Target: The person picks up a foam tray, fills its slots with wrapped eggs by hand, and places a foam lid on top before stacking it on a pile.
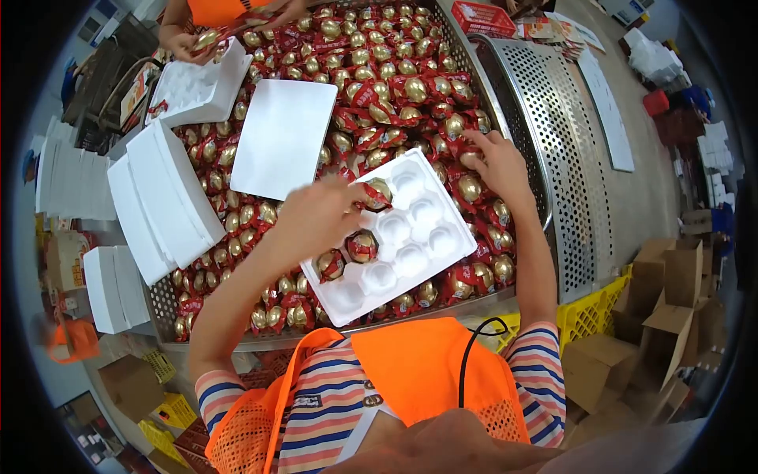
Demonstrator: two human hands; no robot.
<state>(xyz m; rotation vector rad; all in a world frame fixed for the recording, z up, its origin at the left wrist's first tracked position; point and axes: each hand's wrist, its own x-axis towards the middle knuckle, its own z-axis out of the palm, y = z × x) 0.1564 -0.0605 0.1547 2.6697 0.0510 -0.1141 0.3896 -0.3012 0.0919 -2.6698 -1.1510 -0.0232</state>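
Note:
A white foam tray (410, 257) with round hollows lies tilted on a heap of egg-shaped items in gold-and-red wrappers. My left hand (316, 213) is over the tray's left side, its fingers closed on a wrapped egg (378, 194) at an upper hollow. Two more wrapped eggs, one (362, 246) in the middle and one (330, 265) at the left edge, sit in hollows; the other visible hollows hold nothing. To the right of the tray, my right hand (499, 164) reaches into the heap, thumb and fingers curled round a gold-wrapped egg (471, 160).
A flat white foam lid (284, 138) and stacked foam boxes (166, 197) lie on the heap at left. Across the metal bin (533, 158), another person's hands (185, 43) work by a foam box (197, 91). Perforated metal (564, 150) and cardboard boxes (671, 316) stand at right.

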